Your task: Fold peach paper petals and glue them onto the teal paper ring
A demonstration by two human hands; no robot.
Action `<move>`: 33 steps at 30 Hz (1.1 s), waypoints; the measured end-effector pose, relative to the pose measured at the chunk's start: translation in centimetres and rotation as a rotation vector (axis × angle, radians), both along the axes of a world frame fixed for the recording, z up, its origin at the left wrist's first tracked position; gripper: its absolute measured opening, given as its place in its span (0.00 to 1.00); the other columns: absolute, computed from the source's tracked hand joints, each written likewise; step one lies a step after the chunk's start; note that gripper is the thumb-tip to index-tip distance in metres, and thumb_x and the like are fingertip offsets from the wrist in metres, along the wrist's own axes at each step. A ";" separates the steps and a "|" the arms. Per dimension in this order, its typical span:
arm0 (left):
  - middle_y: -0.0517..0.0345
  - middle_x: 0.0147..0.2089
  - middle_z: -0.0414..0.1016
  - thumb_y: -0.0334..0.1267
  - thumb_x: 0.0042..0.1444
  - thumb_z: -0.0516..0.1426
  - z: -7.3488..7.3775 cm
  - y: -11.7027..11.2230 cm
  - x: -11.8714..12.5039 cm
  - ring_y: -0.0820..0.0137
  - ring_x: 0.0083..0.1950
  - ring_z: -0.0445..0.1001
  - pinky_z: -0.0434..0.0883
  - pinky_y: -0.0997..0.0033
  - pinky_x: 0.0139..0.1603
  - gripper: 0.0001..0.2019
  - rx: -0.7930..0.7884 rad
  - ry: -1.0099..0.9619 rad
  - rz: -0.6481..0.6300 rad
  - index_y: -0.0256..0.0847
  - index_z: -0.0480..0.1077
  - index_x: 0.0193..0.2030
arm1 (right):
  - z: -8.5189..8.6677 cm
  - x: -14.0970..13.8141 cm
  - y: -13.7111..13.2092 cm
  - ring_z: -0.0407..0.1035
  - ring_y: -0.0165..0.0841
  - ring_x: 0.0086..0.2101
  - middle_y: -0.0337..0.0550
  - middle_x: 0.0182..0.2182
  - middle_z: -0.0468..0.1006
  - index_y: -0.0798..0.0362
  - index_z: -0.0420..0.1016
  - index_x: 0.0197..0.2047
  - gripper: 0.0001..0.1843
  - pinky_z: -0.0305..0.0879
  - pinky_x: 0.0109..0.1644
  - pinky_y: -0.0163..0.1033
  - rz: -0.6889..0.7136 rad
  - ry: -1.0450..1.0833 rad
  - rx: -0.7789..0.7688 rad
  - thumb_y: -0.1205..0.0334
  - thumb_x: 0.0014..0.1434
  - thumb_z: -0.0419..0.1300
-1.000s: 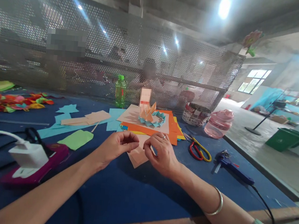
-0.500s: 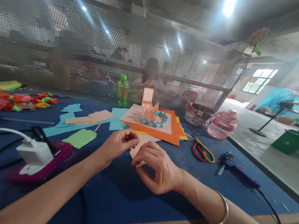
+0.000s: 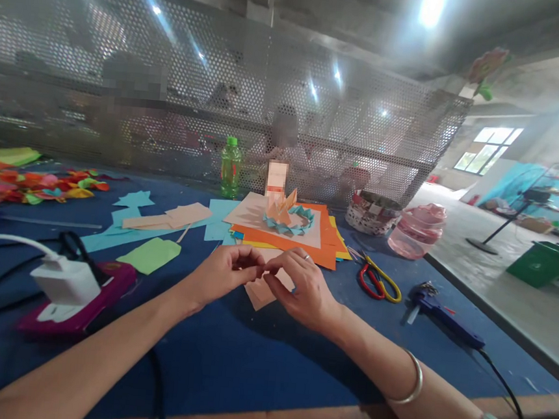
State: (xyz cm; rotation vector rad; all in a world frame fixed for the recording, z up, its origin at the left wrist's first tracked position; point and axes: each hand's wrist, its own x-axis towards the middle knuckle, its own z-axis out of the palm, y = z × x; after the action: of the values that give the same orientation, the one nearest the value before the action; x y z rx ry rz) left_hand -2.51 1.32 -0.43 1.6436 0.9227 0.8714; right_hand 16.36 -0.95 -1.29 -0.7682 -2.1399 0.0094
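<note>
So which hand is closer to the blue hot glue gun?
The right hand is nearer: it is to the left of the blue hot glue gun in this view, not touching it. The left hand is farther left, beyond the right hand.

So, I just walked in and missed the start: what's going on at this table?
A person's left hand and right hand meet, fingertips together, above loose peach paper sheets on a blue work table. Beyond, a folded paper model with a teal zigzag ring and peach points sits on stacked peach and orange card.
</note>
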 end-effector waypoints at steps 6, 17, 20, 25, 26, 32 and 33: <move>0.60 0.31 0.75 0.41 0.49 0.61 0.1 0.0 0.1 0.69 0.35 0.72 0.69 0.68 0.41 0.07 0.052 0.061 -0.007 0.40 0.74 0.32 | 0.0 0.2 0.3 0.67 0.33 0.35 0.42 0.31 0.76 0.53 0.70 0.37 0.05 0.63 0.43 0.39 -0.108 0.018 0.010 0.60 0.62 0.58; 0.55 0.43 0.81 0.42 0.51 0.61 1.0 -0.7 0.2 0.59 0.50 0.76 0.70 0.61 0.53 0.09 0.082 -0.028 -0.107 0.45 0.80 0.37 | -0.3 0.3 0.4 0.69 0.34 0.37 0.42 0.32 0.76 0.53 0.69 0.42 0.16 0.65 0.43 0.39 -0.138 0.090 -0.041 0.52 0.57 0.63; 0.55 0.40 0.81 0.41 0.52 0.61 1.3 -0.8 0.2 0.60 0.47 0.76 0.70 0.62 0.51 0.07 0.107 -0.026 -0.142 0.45 0.80 0.35 | -0.3 0.3 0.5 0.69 0.34 0.37 0.42 0.32 0.76 0.54 0.69 0.42 0.18 0.65 0.43 0.40 -0.133 0.089 -0.056 0.49 0.56 0.63; 0.57 0.35 0.78 0.40 0.51 0.62 1.3 -0.7 0.2 0.63 0.43 0.76 0.69 0.65 0.47 0.05 0.080 -0.019 -0.129 0.42 0.77 0.31 | -0.3 0.4 0.4 0.69 0.35 0.38 0.42 0.33 0.77 0.53 0.69 0.43 0.20 0.65 0.43 0.40 -0.137 0.068 -0.101 0.47 0.56 0.62; 0.57 0.34 0.78 0.41 0.51 0.62 1.2 -0.6 0.1 0.64 0.41 0.75 0.69 0.66 0.46 0.06 0.073 -0.014 -0.117 0.42 0.76 0.29 | -0.2 0.4 0.4 0.69 0.35 0.38 0.42 0.33 0.77 0.53 0.69 0.43 0.20 0.64 0.43 0.40 -0.137 0.065 -0.104 0.48 0.56 0.63; 0.58 0.31 0.73 0.45 0.50 0.61 1.4 -0.6 0.1 0.68 0.35 0.71 0.68 0.69 0.40 0.11 0.074 0.017 0.005 0.40 0.72 0.29 | -0.3 0.6 1.0 0.68 0.34 0.37 0.42 0.32 0.77 0.54 0.72 0.38 0.06 0.63 0.44 0.40 -0.157 0.022 -0.079 0.60 0.61 0.60; 0.59 0.31 0.73 0.46 0.50 0.61 1.5 -0.5 0.1 0.69 0.34 0.70 0.68 0.70 0.38 0.11 0.085 0.032 0.052 0.40 0.72 0.29 | -0.4 0.7 1.2 0.68 0.33 0.37 0.41 0.32 0.77 0.54 0.72 0.36 0.03 0.62 0.44 0.40 -0.167 0.006 -0.087 0.63 0.61 0.59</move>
State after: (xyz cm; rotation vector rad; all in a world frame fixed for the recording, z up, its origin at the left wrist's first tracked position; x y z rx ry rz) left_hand -2.45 0.80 1.06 1.7164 0.9660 0.9336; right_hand 17.07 0.24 -1.67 -0.9948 -2.0741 0.0163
